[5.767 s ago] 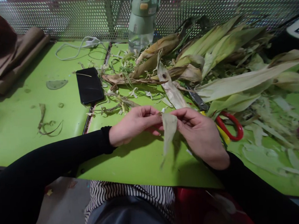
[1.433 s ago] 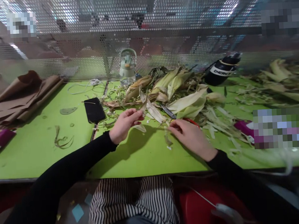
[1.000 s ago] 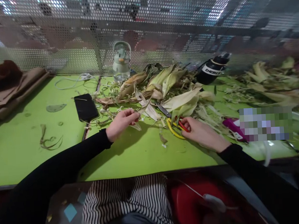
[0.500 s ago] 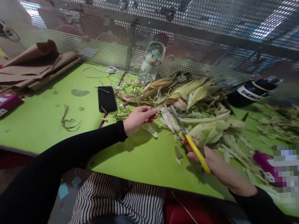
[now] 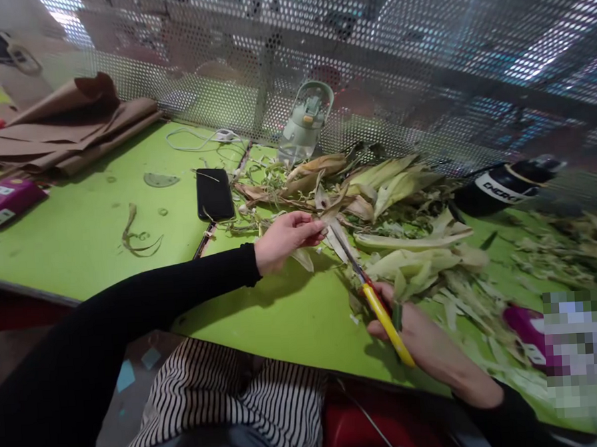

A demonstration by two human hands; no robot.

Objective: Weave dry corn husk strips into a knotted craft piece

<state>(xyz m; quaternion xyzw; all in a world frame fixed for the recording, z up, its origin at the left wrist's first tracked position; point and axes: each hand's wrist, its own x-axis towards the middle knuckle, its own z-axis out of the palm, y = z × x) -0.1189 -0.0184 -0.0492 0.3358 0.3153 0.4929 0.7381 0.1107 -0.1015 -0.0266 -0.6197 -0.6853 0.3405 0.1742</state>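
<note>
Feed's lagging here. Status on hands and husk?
Left hand pinching husk strip. Right hand gripping scissors, blades aimed at it. Husk pile crowding behind.

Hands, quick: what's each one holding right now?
Left hand: closed, fingers pinching a dry husk strip.
Right hand: closed around the scissors, blades pointing toward that strip.

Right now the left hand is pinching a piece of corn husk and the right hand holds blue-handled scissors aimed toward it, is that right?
Not quite: the scissors have a yellow handle, not blue, as the head view shows. The rest is right: the left hand pinches a corn husk piece, and the right hand holds the scissors with the blades aimed toward it.
</note>
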